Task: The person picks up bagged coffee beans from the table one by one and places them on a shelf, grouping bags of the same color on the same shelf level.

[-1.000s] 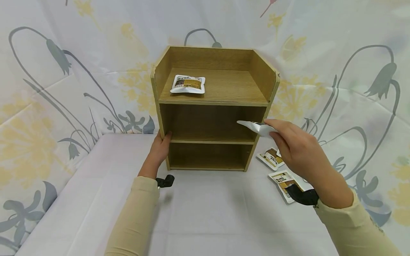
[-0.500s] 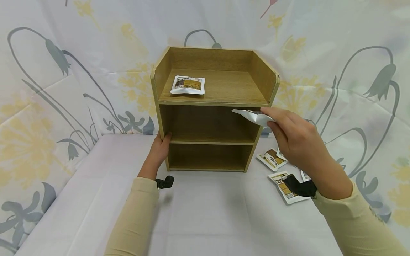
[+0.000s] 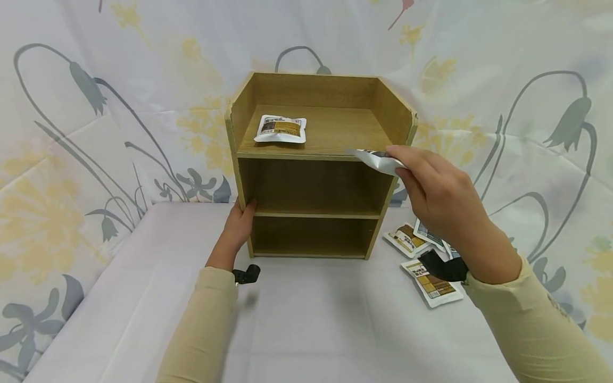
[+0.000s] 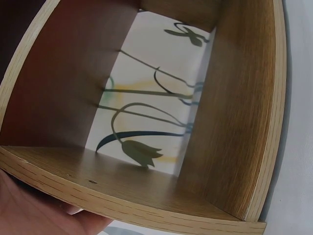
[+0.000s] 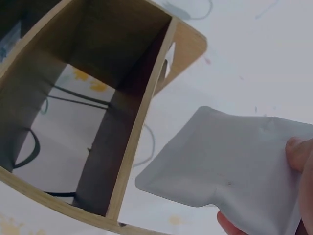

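Observation:
A small wooden shelf (image 3: 316, 215) with three levels stands on the white-covered table. My left hand (image 3: 238, 226) holds its left side panel, thumb at the front edge; the left wrist view shows that hand (image 4: 46, 215) against the panel's outer face. In my right hand (image 3: 442, 199) a white food pouch (image 3: 375, 161) is pinched by one end, nearly flat, level with the top board's front edge at the right. The right wrist view shows the pouch's plain silvery underside (image 5: 230, 164) beside the shelf (image 5: 128, 152). Another pouch (image 3: 281, 129) lies on the top level, at the left.
Several pouches lie on the table right of the shelf, among them a brown-and-white pouch (image 3: 432, 284) and one behind it (image 3: 406, 239). Some overlap, partly hidden by the right wrist. A flower-printed cloth (image 3: 158, 106) hangs behind the shelf.
My right hand has risen with the pouch, from in front of the middle level to the top board's front edge. More of the pouches on the table show now. The left hand has stayed put.

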`<action>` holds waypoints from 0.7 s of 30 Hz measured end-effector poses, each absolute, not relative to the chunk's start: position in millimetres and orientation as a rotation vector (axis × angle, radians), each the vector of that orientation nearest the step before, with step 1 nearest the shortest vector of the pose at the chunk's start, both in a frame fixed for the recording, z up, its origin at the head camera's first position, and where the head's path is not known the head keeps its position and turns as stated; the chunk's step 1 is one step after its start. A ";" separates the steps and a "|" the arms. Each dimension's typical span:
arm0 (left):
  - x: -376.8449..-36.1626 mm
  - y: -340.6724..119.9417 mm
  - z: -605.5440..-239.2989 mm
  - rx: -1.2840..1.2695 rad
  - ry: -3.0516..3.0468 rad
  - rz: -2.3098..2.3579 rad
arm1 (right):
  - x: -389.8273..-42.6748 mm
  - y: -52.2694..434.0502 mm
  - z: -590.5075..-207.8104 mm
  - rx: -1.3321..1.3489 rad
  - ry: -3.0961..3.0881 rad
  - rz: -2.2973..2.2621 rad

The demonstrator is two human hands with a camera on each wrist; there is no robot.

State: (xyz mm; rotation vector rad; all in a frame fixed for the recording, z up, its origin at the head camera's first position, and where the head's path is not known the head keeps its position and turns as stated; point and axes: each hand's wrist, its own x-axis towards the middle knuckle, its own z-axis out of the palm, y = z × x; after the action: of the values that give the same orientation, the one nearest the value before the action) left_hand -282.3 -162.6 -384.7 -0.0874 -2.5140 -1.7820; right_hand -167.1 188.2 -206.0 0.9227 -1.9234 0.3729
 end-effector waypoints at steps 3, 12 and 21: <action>-282.8 -163.0 -384.5 -0.086 -2.513 -1.781 | -171.3 185.9 -203.6 0.917 -1.912 0.363; -284.0 -163.6 -386.0 -0.092 -2.514 -1.788 | -187.5 185.2 -201.0 0.898 -1.963 0.321; -284.7 -163.8 -386.5 -0.077 -2.519 -1.770 | -206.7 185.1 -207.9 0.894 -1.987 0.262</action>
State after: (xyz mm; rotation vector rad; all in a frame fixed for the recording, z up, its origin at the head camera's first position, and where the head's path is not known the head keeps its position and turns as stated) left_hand -284.7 -163.8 -386.5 -0.0765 -2.5191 -1.7695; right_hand -206.7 185.1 -207.9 0.8942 -1.9872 0.2621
